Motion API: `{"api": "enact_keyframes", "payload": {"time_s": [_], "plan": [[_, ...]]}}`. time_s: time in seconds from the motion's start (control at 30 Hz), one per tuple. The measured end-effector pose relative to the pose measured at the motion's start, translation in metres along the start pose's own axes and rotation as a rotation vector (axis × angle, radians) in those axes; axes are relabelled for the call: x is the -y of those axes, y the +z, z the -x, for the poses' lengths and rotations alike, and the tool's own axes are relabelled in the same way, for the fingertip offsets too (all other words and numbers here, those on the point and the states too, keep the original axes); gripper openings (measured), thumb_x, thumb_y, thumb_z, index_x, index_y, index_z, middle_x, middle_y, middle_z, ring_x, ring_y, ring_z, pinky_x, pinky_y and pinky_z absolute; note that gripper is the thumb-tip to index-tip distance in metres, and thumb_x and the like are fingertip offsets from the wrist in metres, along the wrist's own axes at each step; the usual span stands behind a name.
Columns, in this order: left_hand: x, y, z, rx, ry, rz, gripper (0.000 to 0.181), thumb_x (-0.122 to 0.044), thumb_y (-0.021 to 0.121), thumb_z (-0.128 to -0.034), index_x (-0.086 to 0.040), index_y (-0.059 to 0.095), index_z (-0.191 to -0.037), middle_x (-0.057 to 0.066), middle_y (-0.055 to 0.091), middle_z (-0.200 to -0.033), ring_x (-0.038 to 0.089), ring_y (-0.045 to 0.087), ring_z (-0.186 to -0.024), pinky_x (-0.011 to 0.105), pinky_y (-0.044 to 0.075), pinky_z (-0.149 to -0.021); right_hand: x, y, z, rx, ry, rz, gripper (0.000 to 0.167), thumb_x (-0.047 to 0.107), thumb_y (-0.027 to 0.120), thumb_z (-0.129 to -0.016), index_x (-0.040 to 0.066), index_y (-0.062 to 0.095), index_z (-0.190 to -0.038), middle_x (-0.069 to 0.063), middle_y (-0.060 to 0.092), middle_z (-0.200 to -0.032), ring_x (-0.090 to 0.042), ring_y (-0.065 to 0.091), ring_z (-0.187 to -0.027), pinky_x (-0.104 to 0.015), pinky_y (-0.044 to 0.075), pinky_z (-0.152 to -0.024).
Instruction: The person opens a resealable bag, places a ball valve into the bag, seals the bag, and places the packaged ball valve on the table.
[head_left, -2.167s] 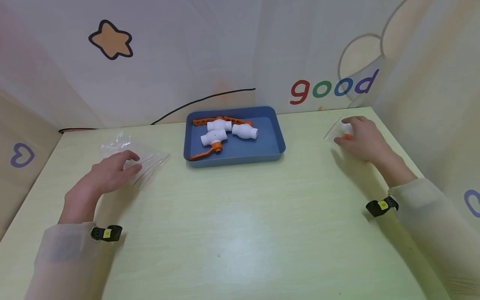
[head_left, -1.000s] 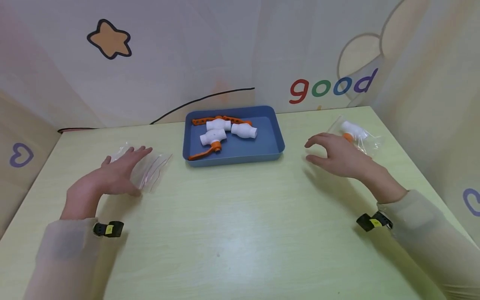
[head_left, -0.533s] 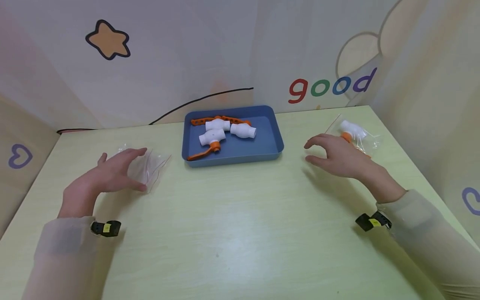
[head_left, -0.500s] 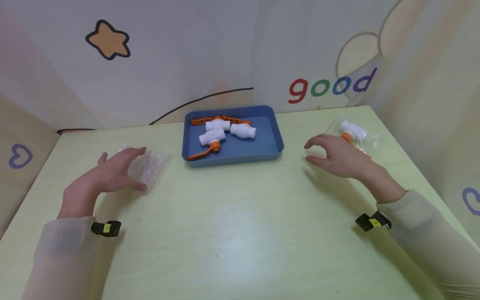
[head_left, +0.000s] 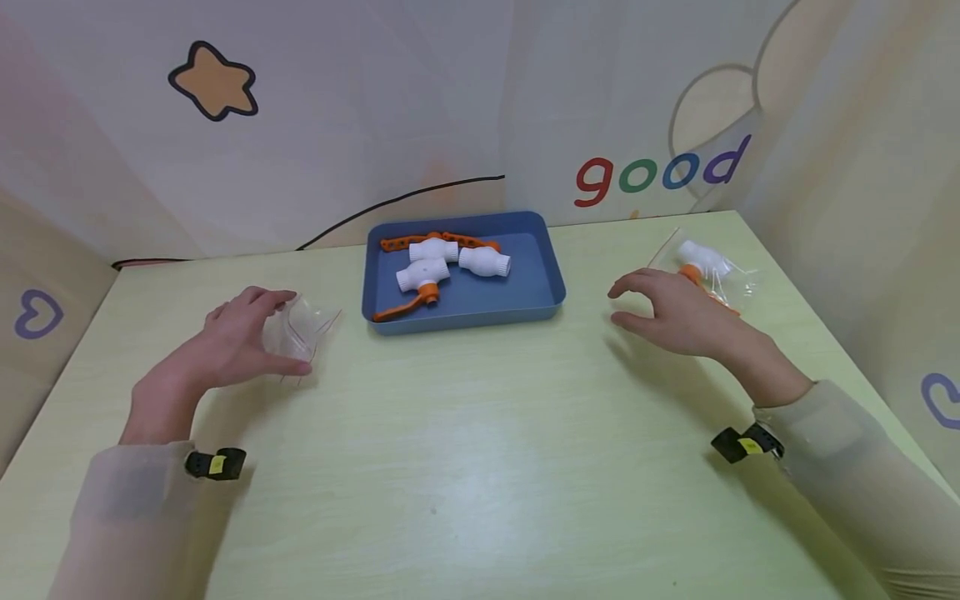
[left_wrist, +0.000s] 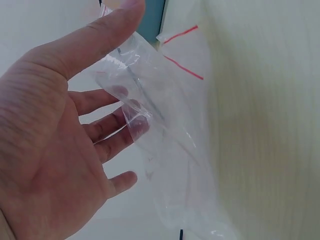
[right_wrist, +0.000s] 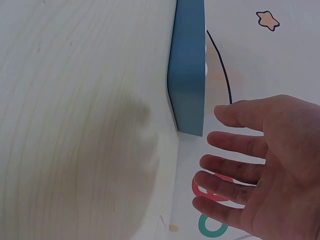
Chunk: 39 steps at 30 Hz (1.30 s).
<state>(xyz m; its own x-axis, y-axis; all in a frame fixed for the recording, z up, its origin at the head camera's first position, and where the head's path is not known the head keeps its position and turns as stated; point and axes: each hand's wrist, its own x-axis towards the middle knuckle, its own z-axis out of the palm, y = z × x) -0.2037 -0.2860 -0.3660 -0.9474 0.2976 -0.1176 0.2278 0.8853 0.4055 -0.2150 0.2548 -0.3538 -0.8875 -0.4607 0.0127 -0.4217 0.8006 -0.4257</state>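
Note:
Thumb and fingers of my left hand (head_left: 232,342) hold a clear plastic bag (head_left: 302,327) by its edges, with the bag bowed between them. In the left wrist view, the thumb of the left hand (left_wrist: 55,125) lies along a corner of the bag (left_wrist: 170,130), and fingertips touch its other side; red seal lines show on the plastic. My right hand (head_left: 686,315) hovers over the table with its fingers relaxed and nothing in them. Just behind it lies a clear bag (head_left: 744,286) with a white and orange valve (head_left: 703,257) inside.
A blue tray (head_left: 517,312) stands at the back middle, holding several white valve pieces (head_left: 484,262) with orange handles (head_left: 400,310). Behind the table (head_left: 450,450) hangs a printed curtain (head_left: 360,100). The right wrist view shows the tray's side (right_wrist: 187,80) beyond the right fingers.
My left hand has spread over the bag, then closed its thumb and fingers on it. The right hand has let go of the bagged valve and moved left, then stayed still.

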Motion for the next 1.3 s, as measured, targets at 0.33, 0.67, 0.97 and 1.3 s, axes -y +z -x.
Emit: {"api": "enact_keyframes", "payload": {"time_s": [0.33, 0.67, 0.97, 1.3], "plan": [[-0.024, -0.001, 0.004, 0.021, 0.023, 0.090, 0.102, -0.043, 0.090, -0.0791, 0.002, 0.037, -0.154, 0.023, 0.041, -0.145, 0.043, 0.041, -0.129, 0.062, 0.043, -0.101, 0.005, 0.003, 0.000, -0.050, -0.018, -0.040, 0.029, 0.015, 0.070, -0.098, 0.002, 0.068, -0.124, -0.016, 0.067, -0.125, -0.037, 0.060, -0.119, -0.055, 0.049, -0.099], [-0.061, 0.004, 0.006, 0.028, 0.100, 0.102, 0.093, -0.038, 0.090, -0.0805, 0.001, 0.043, -0.151, 0.019, 0.050, -0.139, 0.038, 0.047, -0.126, 0.057, 0.043, -0.104, 0.017, 0.010, -0.009, -0.120, -0.066, -0.114, 0.012, 0.015, 0.067, -0.100, 0.007, 0.071, -0.108, -0.004, 0.071, -0.100, -0.022, 0.066, -0.091, -0.041, 0.056, -0.079], [-0.092, 0.015, 0.000, 0.027, 0.168, 0.066, 0.088, -0.039, 0.089, -0.0815, -0.001, 0.047, -0.149, 0.017, 0.050, -0.141, 0.036, 0.048, -0.127, 0.056, 0.043, -0.105, 0.039, 0.021, -0.016, -0.111, -0.124, -0.159, 0.005, 0.014, 0.071, -0.098, 0.010, 0.069, -0.096, 0.001, 0.067, -0.085, -0.017, 0.060, -0.078, -0.032, 0.052, -0.068], [-0.124, 0.030, -0.006, 0.002, 0.272, 0.005, 0.086, -0.039, 0.089, -0.0805, -0.003, 0.050, -0.148, 0.013, 0.054, -0.138, 0.032, 0.051, -0.126, 0.050, 0.046, -0.103, 0.067, 0.033, -0.025, 0.000, -0.160, -0.211, 0.007, 0.015, 0.071, -0.099, 0.009, 0.072, -0.096, 0.001, 0.067, -0.079, -0.016, 0.059, -0.070, -0.033, 0.051, -0.064]]}}
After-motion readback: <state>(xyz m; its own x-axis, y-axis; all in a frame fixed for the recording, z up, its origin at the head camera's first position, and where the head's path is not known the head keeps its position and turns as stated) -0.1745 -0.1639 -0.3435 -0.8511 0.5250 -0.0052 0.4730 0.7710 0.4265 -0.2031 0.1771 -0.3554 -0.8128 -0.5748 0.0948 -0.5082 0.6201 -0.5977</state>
